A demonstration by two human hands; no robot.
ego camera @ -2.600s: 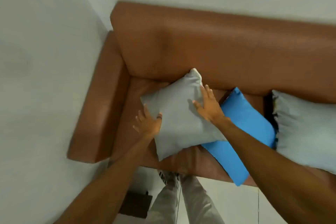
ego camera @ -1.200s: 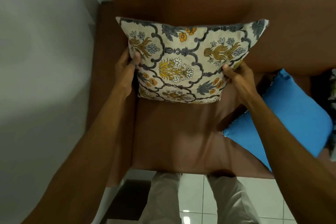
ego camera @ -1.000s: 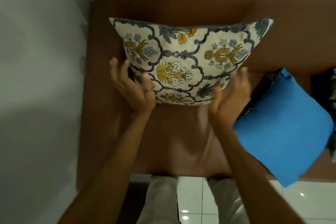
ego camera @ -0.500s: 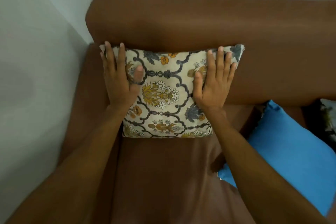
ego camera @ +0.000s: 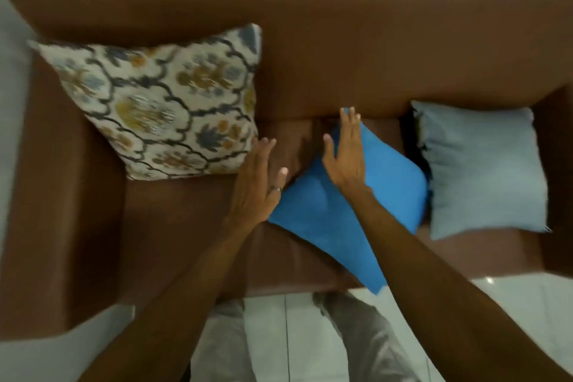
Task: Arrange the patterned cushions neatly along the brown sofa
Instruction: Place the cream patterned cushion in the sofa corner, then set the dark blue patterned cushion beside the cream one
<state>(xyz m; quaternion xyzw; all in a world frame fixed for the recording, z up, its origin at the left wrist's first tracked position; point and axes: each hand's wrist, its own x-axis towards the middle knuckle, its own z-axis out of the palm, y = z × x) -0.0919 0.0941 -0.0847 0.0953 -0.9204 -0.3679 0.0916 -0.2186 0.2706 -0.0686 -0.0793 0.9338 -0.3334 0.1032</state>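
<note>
Floral patterned cushion (ego camera: pixel 161 108) already propped in the left corner of the brown sofa (ego camera: pixel 341 40), leaning on the backrest, pattern facing out, looks done. Just right of it, left hand (ego camera: pixel 255 186) flat and fingers spread, holding nothing, hovering over bare seat between the floral one and the blue cushion (ego camera: pixel 328 214), thumb side right at the blue one's near-left edge. Right hand (ego camera: pixel 348 152) also flat and spread, not gripping, over the blue cushion's far corner up by the backrest; can't tell if palm is actually touching the fabric, pretty blurry. Blue cushion sitting crooked, like a diamond, long diagonal running from the backrest down toward the front edge of the seat, near corner poking off the front. So the next target lies directly under and between both hands, right hand nearer its far corner, left nearer its side. Probably needs a twist to square it, then standing up. Far right: grey cushion (ego camera: pixel 483 170), plain side showing, touching the blue one's right corner, up against the right arm. No containers here.
</note>
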